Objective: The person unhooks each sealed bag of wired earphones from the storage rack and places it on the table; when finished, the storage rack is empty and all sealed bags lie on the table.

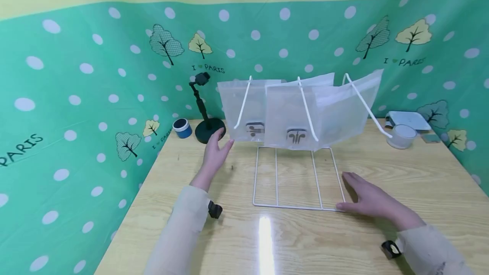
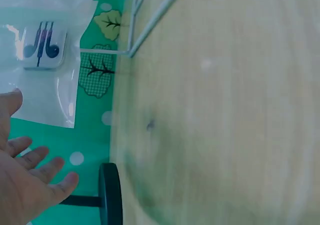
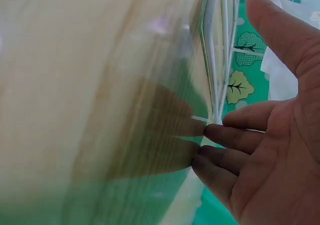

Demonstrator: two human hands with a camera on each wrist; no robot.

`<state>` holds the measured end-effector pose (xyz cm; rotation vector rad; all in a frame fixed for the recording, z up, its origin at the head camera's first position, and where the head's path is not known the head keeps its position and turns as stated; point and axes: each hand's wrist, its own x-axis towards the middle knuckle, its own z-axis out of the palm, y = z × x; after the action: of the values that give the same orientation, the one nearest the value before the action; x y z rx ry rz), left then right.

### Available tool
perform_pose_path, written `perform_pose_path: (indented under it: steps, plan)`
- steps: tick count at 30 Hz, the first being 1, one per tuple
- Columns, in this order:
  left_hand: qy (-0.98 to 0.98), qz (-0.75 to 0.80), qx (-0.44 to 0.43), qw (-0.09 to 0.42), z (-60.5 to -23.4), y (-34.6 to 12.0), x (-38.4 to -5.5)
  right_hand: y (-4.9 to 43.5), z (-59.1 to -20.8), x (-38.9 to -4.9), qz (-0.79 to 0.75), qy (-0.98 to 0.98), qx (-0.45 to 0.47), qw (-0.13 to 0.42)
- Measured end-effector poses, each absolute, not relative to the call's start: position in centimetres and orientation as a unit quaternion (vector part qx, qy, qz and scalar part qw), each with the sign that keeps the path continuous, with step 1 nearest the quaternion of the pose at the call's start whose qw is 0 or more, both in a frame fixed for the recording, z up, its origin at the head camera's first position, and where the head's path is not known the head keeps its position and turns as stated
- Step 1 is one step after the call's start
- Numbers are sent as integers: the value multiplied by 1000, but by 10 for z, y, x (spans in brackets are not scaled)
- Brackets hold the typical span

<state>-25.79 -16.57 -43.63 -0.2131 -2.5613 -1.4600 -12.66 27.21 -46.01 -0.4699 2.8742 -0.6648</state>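
Note:
A white wire rack (image 1: pixel 298 208) stands on the table, three prongs slanting forward from its upper part. Translucent plastic bags hang on it: one at the left (image 1: pixel 233 105), one in the middle (image 1: pixel 284 109), one at the right (image 1: pixel 340 118). Wired earphones in a small square case (image 1: pixel 255 130) show in the left bag, and a similar case (image 1: pixel 296 136) in the middle one. Beside the left bag, my left hand (image 1: pixel 216 152) is held with fingers spread, holding nothing. My right hand (image 1: pixel 368 196) is at the base's right front corner, fingers extended; whether it touches the wire, I cannot tell.
Behind my left hand are a black stand (image 1: pixel 208 128) with a jointed arm and a blue jar (image 1: pixel 182 128). At the back right sit a white round container (image 1: pixel 402 137), a flat white box (image 1: pixel 408 121) and a small dark card (image 1: pixel 431 138). A green patterned curtain backs the table.

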Motion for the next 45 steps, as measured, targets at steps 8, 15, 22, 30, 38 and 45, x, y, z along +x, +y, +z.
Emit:
perform_pose_path:
  steps: [8, 15, 22, 30, 38, 45]
  plan:
    - [-800, -593, -66, 62, -436, -162, -280, 275, -464, -122, -213, 959, -172, 73]
    - [-755, -653, -55, 24, -438, -161, -293, 276, -469, -121, -202, 961, -175, 62]
    - [-750, -660, -54, 4, -434, -163, -295, 274, -468, -118, -203, 962, -171, 64]
    - [-753, -656, -55, -4, -431, -162, -291, 273, -467, -118, -202, 962, -172, 67]
    - [-731, -681, -39, 7, -430, -165, -280, 272, -468, -118, -200, 963, -166, 75]
    - [-725, -686, -48, 38, -429, -165, -268, 273, -469, -117, -199, 964, -163, 72]
